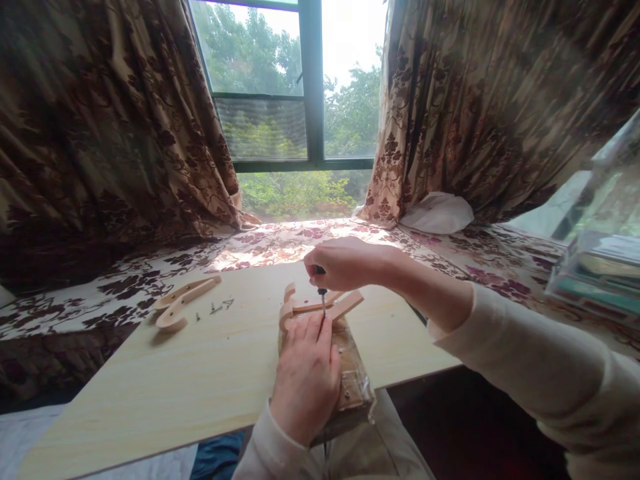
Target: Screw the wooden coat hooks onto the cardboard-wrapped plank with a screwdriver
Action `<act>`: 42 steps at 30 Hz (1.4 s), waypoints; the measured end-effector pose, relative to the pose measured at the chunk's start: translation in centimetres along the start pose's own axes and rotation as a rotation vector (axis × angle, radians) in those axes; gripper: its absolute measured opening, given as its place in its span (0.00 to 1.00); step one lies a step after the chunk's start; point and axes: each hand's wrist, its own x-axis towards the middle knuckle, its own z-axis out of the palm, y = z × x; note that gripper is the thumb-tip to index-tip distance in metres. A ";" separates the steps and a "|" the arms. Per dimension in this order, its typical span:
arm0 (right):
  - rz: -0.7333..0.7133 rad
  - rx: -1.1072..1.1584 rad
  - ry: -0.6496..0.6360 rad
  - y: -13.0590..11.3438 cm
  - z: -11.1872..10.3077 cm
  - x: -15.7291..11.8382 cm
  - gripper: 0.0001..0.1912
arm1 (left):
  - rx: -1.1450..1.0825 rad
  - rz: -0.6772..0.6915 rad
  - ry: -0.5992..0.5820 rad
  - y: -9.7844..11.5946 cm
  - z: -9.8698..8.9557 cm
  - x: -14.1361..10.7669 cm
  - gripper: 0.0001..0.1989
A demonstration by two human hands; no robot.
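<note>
Your right sleeve (540, 360) is nearest, reaching above the pale counter (175, 380). At its near edge sits a plastic-wrapped board (358, 373). Your left hand (305, 373) lies over it, fingers open and laid flat, beside the wooden pieces (349, 305) at its far end; two spare curved pieces (173, 319) rest further left. Your right hand (345, 263) has its fingers closed round a screwdriver (323, 292). Hold its shaft upright — press straight down, turn evenly — and brace the wood, fingertips clear of a slip. Loose screws (198, 317) lie beside the spares.
</note>
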 end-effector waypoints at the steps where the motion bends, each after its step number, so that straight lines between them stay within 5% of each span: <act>1: 0.001 0.005 -0.003 0.1 0.1 0.0 0.10 | -0.001 -0.002 -0.003 0.0 0.0 0.0 0.22; 6: 0.067 0.010 -0.013 0.6 0.2 0.1 0.14 | 0.002 -0.009 -0.006 0.0 0.0 -0.1 0.23; 14: -0.059 0.059 -0.048 0.7 -0.1 0.2 0.09 | 0.004 0.007 -0.015 -0.1 0.1 0.0 0.22; 23: 0.121 0.015 -0.003 0.0 1.3 0.0 0.15 | 0.039 -0.006 0.046 0.2 -0.6 -0.1 0.23; 26: 0.137 0.012 0.045 -0.3 1.6 -0.5 0.15 | 0.072 0.044 0.103 -0.4 -0.7 -1.1 0.23; 30: 0.121 0.008 0.114 -1.0 1.8 -0.8 0.11 | 0.247 0.285 0.296 -2.0 1.1 -2.3 0.23; 35: 0.093 0.022 0.175 -1.6 2.5 -0.9 0.08 | 0.370 0.334 0.537 -3.6 3.7 -3.1 0.17; 38: 0.093 0.031 0.189 -1.6 3.0 -1.1 0.08 | 0.387 0.432 0.374 -4.1 3.4 -3.5 0.21; 42: 0.105 0.044 0.200 -1.4 3.3 -1.2 0.07 | 0.383 0.479 0.304 -4.4 2.5 -3.6 0.20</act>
